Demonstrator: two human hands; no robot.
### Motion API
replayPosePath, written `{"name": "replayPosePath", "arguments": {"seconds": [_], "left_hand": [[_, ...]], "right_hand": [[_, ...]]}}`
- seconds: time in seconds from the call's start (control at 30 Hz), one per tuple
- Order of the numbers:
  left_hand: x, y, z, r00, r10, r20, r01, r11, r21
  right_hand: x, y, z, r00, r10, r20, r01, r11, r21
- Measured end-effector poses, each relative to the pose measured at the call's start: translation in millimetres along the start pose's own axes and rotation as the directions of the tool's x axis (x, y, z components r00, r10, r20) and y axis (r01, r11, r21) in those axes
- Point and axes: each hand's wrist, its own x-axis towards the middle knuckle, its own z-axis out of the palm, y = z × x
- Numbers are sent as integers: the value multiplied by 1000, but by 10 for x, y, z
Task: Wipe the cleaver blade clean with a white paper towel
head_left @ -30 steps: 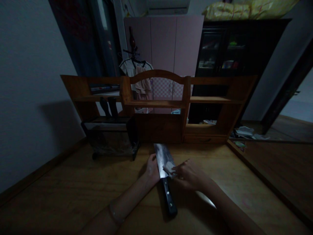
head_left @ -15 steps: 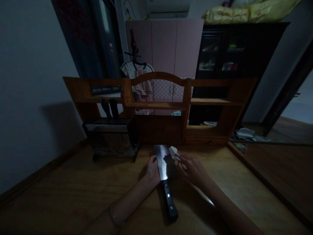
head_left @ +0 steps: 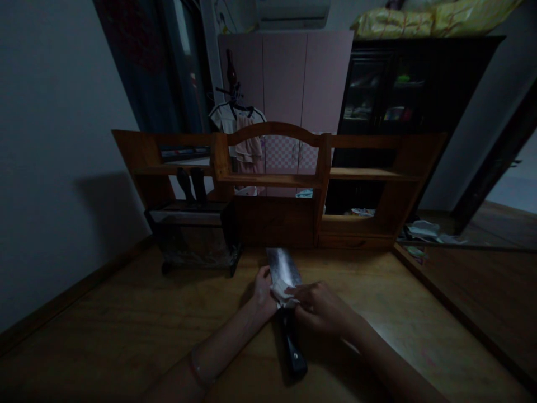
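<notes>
A cleaver [head_left: 283, 267] with a broad metal blade and a black riveted handle is held over the wooden table, blade pointing away from me. My left hand [head_left: 263, 294] grips the blade along its left side; part of its fingers is hidden behind the metal. In my right hand [head_left: 319, 305] is a crumpled white tissue [head_left: 283, 291], pressed against the blade close to the handle. The tissue covers the lower part of the blade.
A dark knife block [head_left: 195, 240] with two black-handled tools in it stands on the table [head_left: 168, 319] at the left. Behind it, a wooden shelf unit [head_left: 277, 180] spans the table's far edge. A raised wooden edge [head_left: 436, 285] runs along the right side.
My right hand has brought the tissue from beside the blade's far right edge down and left onto the blade near the handle. My left hand keeps its hold on the cleaver.
</notes>
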Motion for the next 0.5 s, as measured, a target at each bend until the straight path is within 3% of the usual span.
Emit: {"name": "replayPosePath", "arguments": {"seconds": [0.2,0.5], "left_hand": [[-69,15,69,998,-13,57,9,997,72],[-97,28,82,998,-18,56,15,999,41]], "right_hand": [[-32,87,-79,1000,3,22,1,977,-215],[-55,135,-103,1000,-2,21,10,932,-362]]}}
